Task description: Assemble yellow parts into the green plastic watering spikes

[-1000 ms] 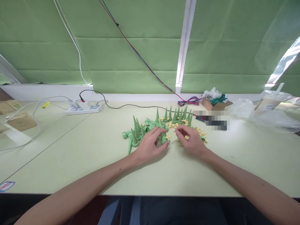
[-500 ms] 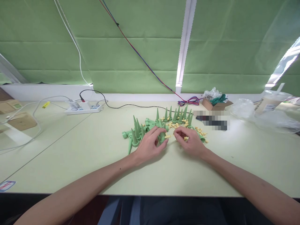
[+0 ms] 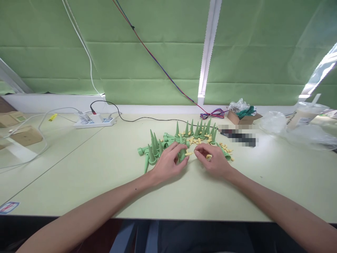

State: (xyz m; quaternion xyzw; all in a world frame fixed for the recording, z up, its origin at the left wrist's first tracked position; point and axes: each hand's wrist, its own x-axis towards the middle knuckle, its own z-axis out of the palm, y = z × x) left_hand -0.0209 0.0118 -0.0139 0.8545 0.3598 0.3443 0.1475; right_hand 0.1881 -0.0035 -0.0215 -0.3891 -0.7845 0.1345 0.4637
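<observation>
green plastic cone [image 3: 182, 154] gripped upright by left hand [image 3: 168, 163]; slim yellow plastic piece [image 3: 188, 154] pointed sideways from cone, outer end nearest right hand [image 3: 214, 160], fingertips together, hold unclear.

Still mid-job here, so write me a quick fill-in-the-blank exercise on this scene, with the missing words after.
The left hand holds a cone coloured ____.
The small loose pieces scattered near the right hand are ____.
The casing of the power strip is ____.
The cup with a straw is on the person's ____ side.

Missing words: green; yellow; white; right.
</observation>
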